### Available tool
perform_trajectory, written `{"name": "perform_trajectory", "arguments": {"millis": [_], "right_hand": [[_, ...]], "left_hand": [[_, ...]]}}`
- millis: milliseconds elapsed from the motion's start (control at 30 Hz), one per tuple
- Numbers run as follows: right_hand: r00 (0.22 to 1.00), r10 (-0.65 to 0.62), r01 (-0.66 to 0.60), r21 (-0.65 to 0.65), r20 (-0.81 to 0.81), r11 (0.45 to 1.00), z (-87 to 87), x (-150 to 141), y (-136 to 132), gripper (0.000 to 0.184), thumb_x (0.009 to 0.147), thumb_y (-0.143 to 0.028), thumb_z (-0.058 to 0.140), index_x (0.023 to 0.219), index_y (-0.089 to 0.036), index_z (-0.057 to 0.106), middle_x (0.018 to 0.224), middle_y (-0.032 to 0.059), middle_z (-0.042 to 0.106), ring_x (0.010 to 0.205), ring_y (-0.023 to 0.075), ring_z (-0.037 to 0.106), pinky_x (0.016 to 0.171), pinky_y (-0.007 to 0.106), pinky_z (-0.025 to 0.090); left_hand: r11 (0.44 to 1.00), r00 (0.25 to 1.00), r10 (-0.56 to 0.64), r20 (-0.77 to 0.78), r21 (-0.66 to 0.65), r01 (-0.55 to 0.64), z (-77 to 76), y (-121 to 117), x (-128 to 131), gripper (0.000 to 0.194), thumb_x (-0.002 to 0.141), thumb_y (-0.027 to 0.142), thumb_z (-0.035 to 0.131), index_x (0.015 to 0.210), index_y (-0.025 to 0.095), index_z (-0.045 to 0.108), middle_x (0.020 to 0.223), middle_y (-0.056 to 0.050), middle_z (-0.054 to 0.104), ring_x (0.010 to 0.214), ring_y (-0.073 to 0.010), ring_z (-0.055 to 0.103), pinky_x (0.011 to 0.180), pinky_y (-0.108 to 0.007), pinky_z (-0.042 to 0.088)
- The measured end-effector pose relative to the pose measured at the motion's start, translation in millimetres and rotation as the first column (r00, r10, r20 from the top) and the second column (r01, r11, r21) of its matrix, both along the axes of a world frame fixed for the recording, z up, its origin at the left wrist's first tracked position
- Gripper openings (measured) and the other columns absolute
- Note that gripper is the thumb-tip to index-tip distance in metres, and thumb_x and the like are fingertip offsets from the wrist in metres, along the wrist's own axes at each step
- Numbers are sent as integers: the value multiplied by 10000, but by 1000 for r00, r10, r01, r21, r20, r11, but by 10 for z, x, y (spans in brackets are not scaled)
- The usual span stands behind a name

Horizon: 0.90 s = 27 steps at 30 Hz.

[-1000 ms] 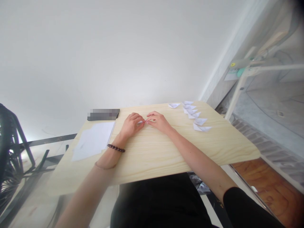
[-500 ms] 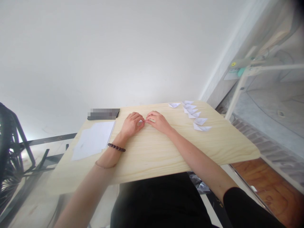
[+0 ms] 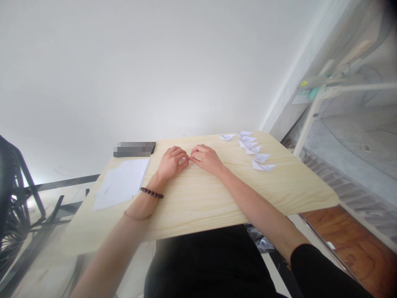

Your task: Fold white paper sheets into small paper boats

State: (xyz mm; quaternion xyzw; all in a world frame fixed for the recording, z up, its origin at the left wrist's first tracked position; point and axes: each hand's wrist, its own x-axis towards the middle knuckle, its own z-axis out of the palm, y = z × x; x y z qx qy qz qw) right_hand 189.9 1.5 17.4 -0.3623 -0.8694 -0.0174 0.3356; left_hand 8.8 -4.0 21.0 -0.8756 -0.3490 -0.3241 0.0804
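Observation:
My left hand (image 3: 174, 161) and my right hand (image 3: 207, 158) meet fingertip to fingertip over the middle of the wooden table (image 3: 198, 207). Both are closed in a pinch on a small piece of white paper (image 3: 183, 159). Fingers cover most of this paper, so its shape cannot be made out. To the right of my right hand, several folded white paper boats (image 3: 253, 150) stand in a row. One more paper boat (image 3: 227, 137) sits a little apart, near the table's back edge.
A stack of white paper sheets (image 3: 122, 182) lies on the table's left side. Behind it is a dark flat object (image 3: 135, 149), partly blurred out. The white wall (image 3: 186, 74) rises behind the table. A white metal frame (image 3: 310, 120) stands at the right, dark chair-like bars (image 3: 27, 182) at the left.
Both hands keep their pinch in nearly the same place, with only slight finger movement. The whole view has shifted very slightly; the boats and sheets stay where they were.

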Motion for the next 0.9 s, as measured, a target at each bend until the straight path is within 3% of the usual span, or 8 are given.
{"name": "perform_trajectory", "arguments": {"millis": [733,900], "right_hand": [[998,-16,16,6,63,1000,45,78,46,157,806,-274,496,761,-193,623,869,35,611,880,169,454,775,303,297],[997,-1,0,20,71,1000,13,-14,2,159,812,-265,484,859,-203,623,894,37,607,888,166,452,782,304,297]], "left_hand": [[999,999,39,14,-10,-39,7,13,-38,88,747,190,506,756,192,594,845,-42,612,880,-187,495,781,-340,376],[1000,1000,8,5,-8,-7,-13,20,-51,90,748,193,507,762,196,596,840,-43,613,871,-183,504,772,-339,381]]}}
